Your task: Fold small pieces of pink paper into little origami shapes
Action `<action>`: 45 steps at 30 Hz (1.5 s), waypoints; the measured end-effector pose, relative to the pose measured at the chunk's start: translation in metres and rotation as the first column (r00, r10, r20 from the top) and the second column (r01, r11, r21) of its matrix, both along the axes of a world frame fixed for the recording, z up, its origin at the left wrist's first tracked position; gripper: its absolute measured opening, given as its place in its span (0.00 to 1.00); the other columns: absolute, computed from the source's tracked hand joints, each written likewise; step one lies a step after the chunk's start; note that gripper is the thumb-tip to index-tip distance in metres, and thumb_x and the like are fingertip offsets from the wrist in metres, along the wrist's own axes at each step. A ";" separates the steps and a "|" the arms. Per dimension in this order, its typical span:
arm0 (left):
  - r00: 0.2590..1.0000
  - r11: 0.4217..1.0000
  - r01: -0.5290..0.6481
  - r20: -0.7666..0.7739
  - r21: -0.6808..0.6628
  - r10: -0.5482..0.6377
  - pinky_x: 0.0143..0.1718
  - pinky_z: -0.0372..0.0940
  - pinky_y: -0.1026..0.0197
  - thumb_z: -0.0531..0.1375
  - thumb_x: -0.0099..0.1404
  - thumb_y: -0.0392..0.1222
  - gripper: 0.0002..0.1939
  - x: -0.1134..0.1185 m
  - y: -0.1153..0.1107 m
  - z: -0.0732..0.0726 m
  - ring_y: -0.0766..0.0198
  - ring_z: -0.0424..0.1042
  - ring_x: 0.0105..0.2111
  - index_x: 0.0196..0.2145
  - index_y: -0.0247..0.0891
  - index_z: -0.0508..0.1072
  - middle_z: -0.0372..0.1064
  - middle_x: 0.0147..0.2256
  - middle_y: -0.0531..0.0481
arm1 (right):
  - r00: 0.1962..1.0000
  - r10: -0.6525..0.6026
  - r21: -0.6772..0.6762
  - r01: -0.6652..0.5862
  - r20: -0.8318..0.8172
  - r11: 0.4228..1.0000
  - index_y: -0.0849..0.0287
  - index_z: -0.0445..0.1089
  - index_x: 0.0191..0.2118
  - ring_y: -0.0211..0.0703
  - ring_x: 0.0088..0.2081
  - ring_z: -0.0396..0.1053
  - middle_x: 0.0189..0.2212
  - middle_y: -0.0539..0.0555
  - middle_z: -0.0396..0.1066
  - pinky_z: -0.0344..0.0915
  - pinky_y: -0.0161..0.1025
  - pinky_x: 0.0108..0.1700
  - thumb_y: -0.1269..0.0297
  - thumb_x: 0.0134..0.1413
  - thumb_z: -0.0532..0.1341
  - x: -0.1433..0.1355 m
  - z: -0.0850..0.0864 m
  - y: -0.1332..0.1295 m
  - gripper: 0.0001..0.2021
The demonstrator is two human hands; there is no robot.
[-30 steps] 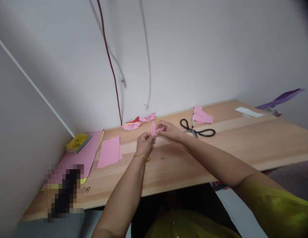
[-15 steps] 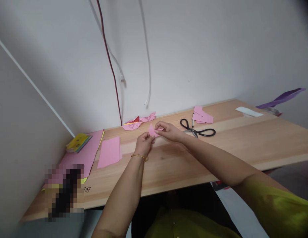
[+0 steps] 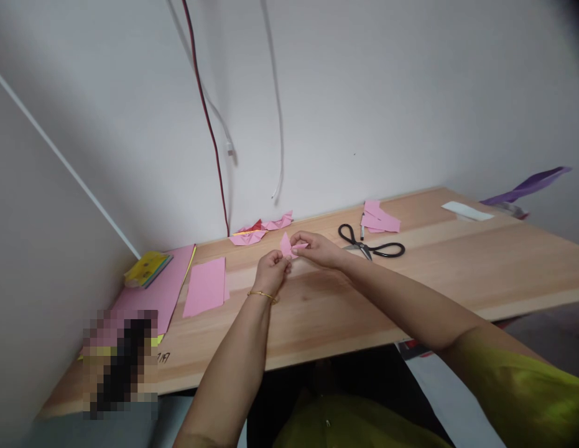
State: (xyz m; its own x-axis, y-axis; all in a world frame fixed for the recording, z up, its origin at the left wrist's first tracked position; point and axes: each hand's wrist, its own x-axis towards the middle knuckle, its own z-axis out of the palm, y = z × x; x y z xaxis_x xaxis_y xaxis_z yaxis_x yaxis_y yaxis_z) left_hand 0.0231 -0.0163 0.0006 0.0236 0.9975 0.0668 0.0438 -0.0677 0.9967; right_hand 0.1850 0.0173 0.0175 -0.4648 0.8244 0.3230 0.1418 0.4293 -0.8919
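A small folded piece of pink paper (image 3: 286, 244) is held up between my two hands, just above the wooden table. My left hand (image 3: 271, 270), with a gold bracelet at the wrist, pinches its lower edge. From the right, my right hand (image 3: 318, 249) grips a flap of the same paper between thumb and fingers. Part of the paper is hidden behind the fingers. Behind it, against the wall, lie folded pink paper shapes (image 3: 277, 223) with bits of red and yellow among them. Black-handled scissors (image 3: 362, 249) lie spread apart right of my right hand.
Pink sheets (image 3: 205, 287) lie left of my hands, beside larger pink paper (image 3: 170, 280) topped by a yellow packet (image 3: 147, 267). Pink scraps (image 3: 381, 219) and a pen (image 3: 362, 229) lie behind the scissors. Farther right is a white strip (image 3: 467, 211). Cables (image 3: 209, 118) hang down the wall.
The paper's upright point and the flap at my right fingers show slightly more plainly. Both hands have shifted only a little and keep their hold.
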 end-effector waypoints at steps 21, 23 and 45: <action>0.969 0.994 0.071 0.240 -0.081 -0.050 0.27 0.61 0.65 0.66 0.45 0.44 0.13 -0.006 0.005 -0.003 0.73 0.62 0.20 0.25 0.32 0.71 0.67 0.23 0.52 | 0.950 -0.004 -0.298 -0.094 -0.313 0.950 0.63 0.68 0.31 0.34 0.29 0.66 0.27 0.51 0.70 0.61 0.33 0.33 0.58 0.39 0.66 -0.002 -0.005 0.001 0.14; 0.955 0.993 0.078 0.291 -0.092 -0.048 0.27 0.62 0.65 0.66 0.44 0.43 0.12 -0.006 0.006 -0.004 0.73 0.62 0.20 0.25 0.32 0.70 0.66 0.22 0.52 | 0.947 0.001 -0.301 -0.102 -0.320 0.948 0.63 0.68 0.33 0.34 0.29 0.65 0.27 0.51 0.70 0.61 0.33 0.32 0.59 0.39 0.66 -0.003 -0.005 0.000 0.15; 0.953 0.994 -0.003 0.302 -0.111 0.037 0.22 0.60 0.65 0.59 0.46 0.36 0.04 -0.005 0.006 -0.004 0.73 0.59 0.16 0.20 0.34 0.66 0.62 0.16 0.55 | 0.988 0.059 -0.257 -0.095 -0.145 0.962 0.61 0.67 0.31 0.30 0.23 0.54 0.23 0.46 0.61 0.49 0.30 0.26 0.62 0.43 0.62 -0.005 -0.008 -0.003 0.09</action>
State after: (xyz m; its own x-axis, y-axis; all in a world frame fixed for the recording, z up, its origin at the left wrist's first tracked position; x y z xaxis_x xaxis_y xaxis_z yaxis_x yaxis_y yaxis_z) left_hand 0.0183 -0.0108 -0.0029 -0.0010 0.9992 -0.0403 -0.2612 0.0387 0.9645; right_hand 0.1797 0.0144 0.0090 -0.4970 0.8520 0.1644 -0.0119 0.1827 -0.9831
